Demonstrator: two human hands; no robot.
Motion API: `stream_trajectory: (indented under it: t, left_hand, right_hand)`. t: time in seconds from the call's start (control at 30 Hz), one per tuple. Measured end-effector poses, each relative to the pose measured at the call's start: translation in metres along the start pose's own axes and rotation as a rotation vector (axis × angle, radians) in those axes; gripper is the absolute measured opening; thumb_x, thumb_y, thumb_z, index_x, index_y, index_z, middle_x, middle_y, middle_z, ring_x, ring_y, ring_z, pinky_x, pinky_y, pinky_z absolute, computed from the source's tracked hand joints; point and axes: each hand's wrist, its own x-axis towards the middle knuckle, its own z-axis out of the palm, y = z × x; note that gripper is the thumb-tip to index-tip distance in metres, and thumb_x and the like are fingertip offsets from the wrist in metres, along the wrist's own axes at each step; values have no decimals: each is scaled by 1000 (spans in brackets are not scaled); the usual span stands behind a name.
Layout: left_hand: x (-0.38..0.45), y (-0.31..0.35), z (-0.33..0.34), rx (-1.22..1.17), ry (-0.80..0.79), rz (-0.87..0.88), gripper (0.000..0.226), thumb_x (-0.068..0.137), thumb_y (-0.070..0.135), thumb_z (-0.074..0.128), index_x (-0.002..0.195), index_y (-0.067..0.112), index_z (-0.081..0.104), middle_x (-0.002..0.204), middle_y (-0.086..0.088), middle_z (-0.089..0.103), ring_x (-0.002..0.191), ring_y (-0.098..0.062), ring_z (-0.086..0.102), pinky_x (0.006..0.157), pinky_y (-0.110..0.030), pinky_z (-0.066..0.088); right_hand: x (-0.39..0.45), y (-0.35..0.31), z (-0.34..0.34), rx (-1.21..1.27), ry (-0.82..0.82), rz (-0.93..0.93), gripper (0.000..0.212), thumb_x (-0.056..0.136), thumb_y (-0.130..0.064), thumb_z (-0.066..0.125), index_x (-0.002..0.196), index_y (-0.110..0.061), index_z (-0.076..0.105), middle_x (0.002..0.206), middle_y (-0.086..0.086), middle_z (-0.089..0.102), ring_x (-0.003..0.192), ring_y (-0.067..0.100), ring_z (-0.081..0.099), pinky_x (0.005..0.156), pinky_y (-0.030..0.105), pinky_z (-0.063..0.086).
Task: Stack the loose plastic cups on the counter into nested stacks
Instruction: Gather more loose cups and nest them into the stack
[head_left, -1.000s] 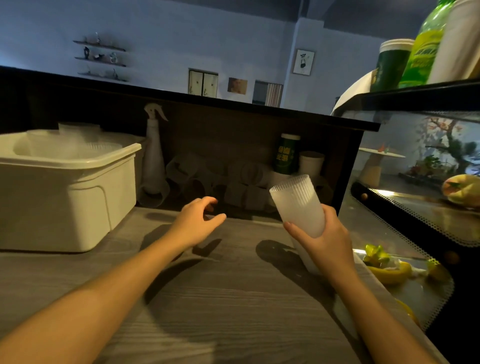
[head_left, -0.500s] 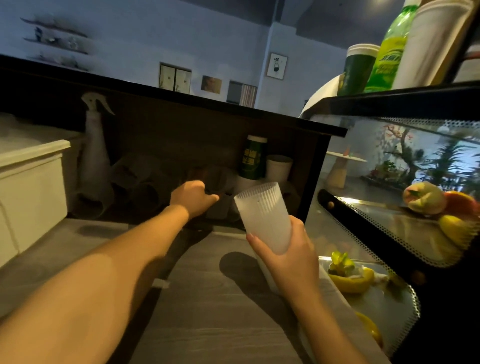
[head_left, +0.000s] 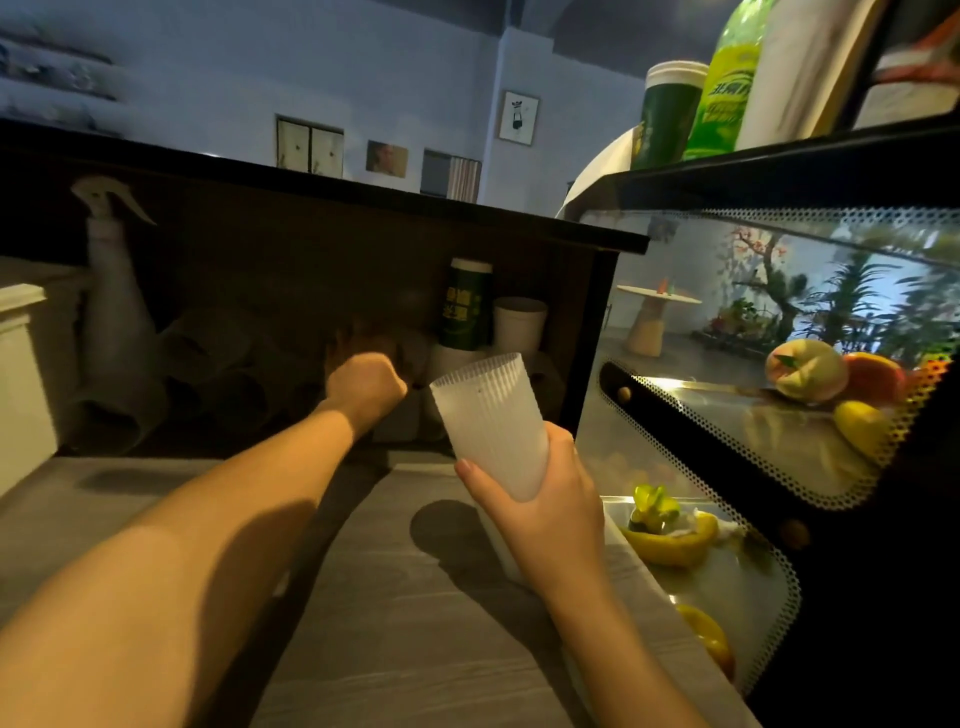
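My right hand (head_left: 550, 514) grips a frosted, ribbed plastic cup (head_left: 488, 415) upright above the grey wooden counter (head_left: 389, 623); its lower part shows under my palm. My left hand (head_left: 363, 384) reaches into the dark recess under the black shelf, its fingers curled away from the camera among loose translucent cups (head_left: 218, 343) lying on their sides. Its fingertips are hidden, so I cannot tell whether it holds a cup. More cups (head_left: 249, 405) lie dim in the shadow to its left.
A white spray bottle (head_left: 111, 291) stands at the recess's left, beside a white bin (head_left: 21, 364). A green can (head_left: 465, 306) and a white paper cup (head_left: 519, 322) stand behind the cups. A glass display case (head_left: 779, 415) with fruit bounds the counter on the right.
My left hand has moved forward into the recess and its fingers have curled in. The view has swung right and closer. My right hand keeps holding the ribbed cup.
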Motion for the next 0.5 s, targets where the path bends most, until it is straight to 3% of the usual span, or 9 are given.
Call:
stream_trajectory:
  t: [0.07,0.1,0.2,0.3,0.43,0.5]
  left_hand:
    - [-11,-6,-8,-107,77,-30,24,88,25,63,100,4,62,101,-18,61,102,-37,60,86,-40,49]
    - [-17,-7,-14,-118,110,-39,28,89,31,64,97,5,59,96,-15,58,97,-34,61,82,-40,50]
    - [-28,-11,-35,-247,133,-152,52,91,46,61,123,5,54,121,-17,52,112,-35,54,92,-44,50]
    - [-39,-22,-52,-504,164,-212,64,93,43,60,145,12,42,141,-13,45,128,-31,48,105,-42,43]
    - [-67,-25,-78,-979,76,-205,40,96,35,56,134,24,55,121,-6,62,103,-18,65,77,-30,58]
    - [-83,-22,-91,-1091,31,-182,21,99,29,52,117,27,60,116,-6,64,99,-22,67,74,-32,57]
  right_hand:
    - [-1,1,0,3,-9,-5,85,64,-84,54,128,-31,36,108,-16,42,94,6,51,68,18,47]
    - [-1,1,-1,8,-13,-6,83,66,-82,57,129,-31,36,108,-16,42,94,6,51,67,18,46]
    - [-2,0,-2,13,-18,-1,82,69,-76,64,130,-28,37,108,-14,42,95,6,51,67,18,44]
    - [-5,-5,-4,-1,-19,-40,84,67,-80,62,130,-29,39,106,-16,43,93,6,51,68,20,46]
    - [-8,-14,-5,-49,-71,-105,88,63,-85,56,131,-32,39,112,-13,46,95,7,50,71,24,50]
    - [-10,-19,-7,-87,-122,-133,88,65,-80,63,134,-31,39,118,-11,48,99,5,48,77,24,49]
